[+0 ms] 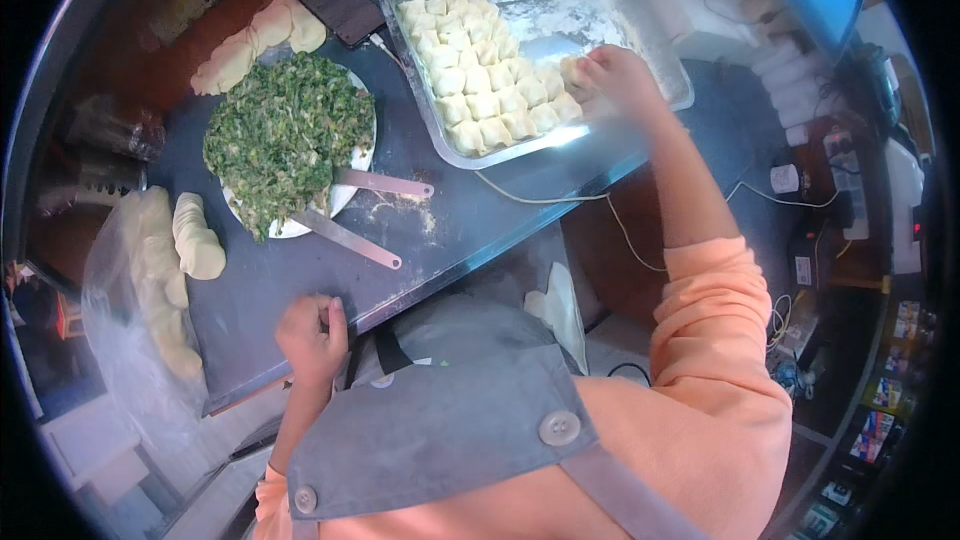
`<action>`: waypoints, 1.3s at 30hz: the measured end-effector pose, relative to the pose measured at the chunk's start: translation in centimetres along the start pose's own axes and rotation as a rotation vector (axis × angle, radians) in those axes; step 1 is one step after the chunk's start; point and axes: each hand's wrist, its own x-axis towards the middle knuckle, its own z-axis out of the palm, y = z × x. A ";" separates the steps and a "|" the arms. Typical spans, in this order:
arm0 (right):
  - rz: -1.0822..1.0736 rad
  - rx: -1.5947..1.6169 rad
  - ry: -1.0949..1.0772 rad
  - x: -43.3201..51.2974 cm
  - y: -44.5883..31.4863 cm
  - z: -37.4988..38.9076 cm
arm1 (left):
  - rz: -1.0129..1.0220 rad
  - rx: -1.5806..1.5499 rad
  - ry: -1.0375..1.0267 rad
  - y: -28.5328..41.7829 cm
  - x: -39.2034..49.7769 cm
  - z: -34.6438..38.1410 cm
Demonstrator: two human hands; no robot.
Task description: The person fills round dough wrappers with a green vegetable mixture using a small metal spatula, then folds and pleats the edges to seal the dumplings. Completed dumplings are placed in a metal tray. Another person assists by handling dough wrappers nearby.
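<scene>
My right hand (621,79) reaches over the metal tray (480,163) and pinches a dumpling (574,73) at the end of a row. Several rows of pale, folded dumplings (478,80) fill the tray's left and front part; white flour (559,11) dusts its bare back floor. My left hand (311,337) is curled into a loose fist beside the table's front edge, with nothing seen in it. Beyond that hand, a white plate (360,178) bears a tall heap of chopped green filling (285,131). Two flat-handled spreaders (390,184) (352,241) stick out of the heap.
Stacked dough wrappers lie at left, one stack (197,236) bare and a longer one (154,262) in a clear plastic bag (112,315). More wrappers (262,34) lie behind the filling, near a dark phone (339,6). A white cable (517,200) runs beneath the tray and off the table edge.
</scene>
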 end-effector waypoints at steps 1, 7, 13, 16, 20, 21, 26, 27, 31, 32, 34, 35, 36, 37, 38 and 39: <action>-0.022 -0.020 0.025 0.9 -0.4 0.8 | 0.003 0.000 0.000 0.1 0.1 0.0; -0.114 -0.020 -0.027 3.3 -2.1 3.2 | 0.016 0.018 0.009 0.4 0.4 0.0; -0.355 -0.191 0.033 3.6 -1.0 4.9 | -0.119 -0.164 0.044 -0.3 -0.8 -0.4; -0.212 -0.097 -0.119 3.3 -1.6 3.6 | -0.253 -0.292 0.167 -0.8 0.5 -1.6; -0.283 -0.118 0.056 2.3 -1.6 3.3 | -0.471 -0.093 0.271 -5.2 2.9 -4.3; -0.353 -0.133 0.087 1.8 -2.8 3.3 | -0.489 0.009 0.270 -6.2 3.5 -4.8; -0.639 -0.124 0.128 -4.0 -11.4 5.1 | -0.346 0.315 0.456 -8.8 6.0 -5.2; -0.688 -0.101 0.107 -5.2 -12.8 5.6 | -0.328 0.361 0.481 -9.0 6.4 -5.1; -0.787 0.025 -0.115 -10.8 -17.0 8.2 | -0.295 0.326 0.486 -9.2 6.3 -5.1; -0.835 -0.008 -0.140 -11.8 -17.5 9.1 | -0.271 0.267 0.480 -9.5 6.0 -5.1; -0.896 -0.046 -0.183 -13.8 -18.9 10.4 | -0.226 0.159 0.463 -10.0 5.2 -5.2; -0.909 -0.054 -0.202 -14.7 -19.9 10.8 | -0.267 0.065 0.460 -10.1 4.8 -5.4; -0.921 -0.061 -0.223 -15.4 -20.6 11.3 | -0.310 -0.028 0.456 -10.3 4.5 -5.6; -0.896 -0.069 -0.230 -15.8 -21.0 11.8 | -0.354 -0.120 0.451 -10.6 4.1 -5.9; -0.871 -0.076 -0.238 -16.2 -21.3 12.4 | -0.360 -0.227 0.529 -11.1 3.8 -5.9; -0.846 -0.083 -0.246 -16.4 -21.5 12.8 | -0.368 -0.333 0.607 -11.5 3.5 -5.9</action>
